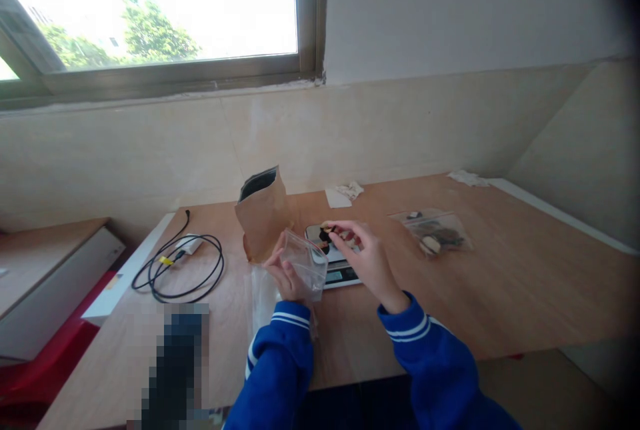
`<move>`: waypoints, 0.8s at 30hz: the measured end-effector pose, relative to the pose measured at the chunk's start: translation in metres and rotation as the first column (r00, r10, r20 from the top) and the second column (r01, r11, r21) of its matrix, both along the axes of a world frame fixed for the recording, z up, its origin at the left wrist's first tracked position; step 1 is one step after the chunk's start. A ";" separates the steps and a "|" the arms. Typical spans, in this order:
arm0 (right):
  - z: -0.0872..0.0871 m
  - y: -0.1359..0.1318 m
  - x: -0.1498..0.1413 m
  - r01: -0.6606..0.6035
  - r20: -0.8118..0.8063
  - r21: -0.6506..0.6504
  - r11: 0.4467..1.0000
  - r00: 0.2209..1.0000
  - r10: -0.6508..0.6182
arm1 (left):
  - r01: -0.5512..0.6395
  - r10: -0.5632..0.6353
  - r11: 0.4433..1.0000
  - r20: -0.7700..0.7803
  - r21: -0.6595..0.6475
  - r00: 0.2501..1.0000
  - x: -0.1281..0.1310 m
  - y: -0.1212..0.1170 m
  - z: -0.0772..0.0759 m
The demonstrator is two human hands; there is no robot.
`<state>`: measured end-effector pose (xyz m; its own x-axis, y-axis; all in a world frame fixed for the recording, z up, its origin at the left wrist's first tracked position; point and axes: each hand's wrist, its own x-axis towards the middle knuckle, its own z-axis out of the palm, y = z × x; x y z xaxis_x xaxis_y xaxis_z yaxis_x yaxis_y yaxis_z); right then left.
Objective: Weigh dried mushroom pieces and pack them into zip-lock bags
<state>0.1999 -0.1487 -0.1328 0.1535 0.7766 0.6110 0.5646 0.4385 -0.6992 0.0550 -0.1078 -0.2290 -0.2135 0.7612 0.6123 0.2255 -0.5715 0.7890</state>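
Note:
My left hand (287, 278) is closed on a small clear zip bag (311, 269), holding it beside the kitchen scale (350, 281). My right hand (369, 258) reaches over the scale, thumb and fingertips pinched on a small dark piece (332, 230) with a yellowish edge. More dark pieces (324, 243) show below the fingertips, on or just above the scale; their kind is unclear. More clear plastic bags (263, 307) lie flat on the table under my left hand. Behind it stands a brown paper pouch (265, 220), its dark-lined mouth gaping.
On the left are a coiled black cable (220, 277) and a white adapter (190, 243), with a blurred dark object (177, 363) nearer me. A filled clear bag (440, 235) lies to the right. Crumpled paper (350, 190) rests by the wall, below the window (150, 10).

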 end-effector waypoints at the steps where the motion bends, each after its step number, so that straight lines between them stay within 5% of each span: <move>1: 0.007 -0.001 -0.002 -0.050 0.022 -0.009 0.999 0.999 0.050 | -0.019 0.017 0.999 0.054 0.048 0.998 0.001 -0.001 0.001; 5: 0.005 0.007 -0.003 -0.092 0.073 -0.029 0.995 0.993 0.094 | -0.063 0.058 0.992 0.053 0.112 0.997 0.000 -0.002 0.003; 10: -0.042 0.033 0.008 -0.134 0.057 -0.096 0.986 0.989 0.140 | -0.077 0.068 0.985 0.060 0.153 0.996 0.000 -0.003 0.004; 14: -0.071 0.046 0.008 -0.158 0.311 -0.142 0.977 0.930 0.196 | -0.118 0.109 0.981 0.072 0.152 0.991 0.001 -0.003 0.004; 20: -0.076 0.047 -0.004 -0.057 0.561 -0.184 0.981 0.814 0.153 | -0.139 0.129 0.984 0.086 0.114 0.988 0.002 -0.003 0.004; 24: -0.069 0.042 -0.004 -0.043 0.464 -0.163 0.986 0.878 0.115 | -0.102 0.060 0.978 0.221 0.183 0.973 0.003 -0.001 0.005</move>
<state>0.1956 -0.1064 -0.2021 -0.1896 0.8582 0.4770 0.8100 0.4113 -0.4181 0.0579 -0.1089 -0.2241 -0.4111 0.6088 0.6785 0.1157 -0.7034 0.7013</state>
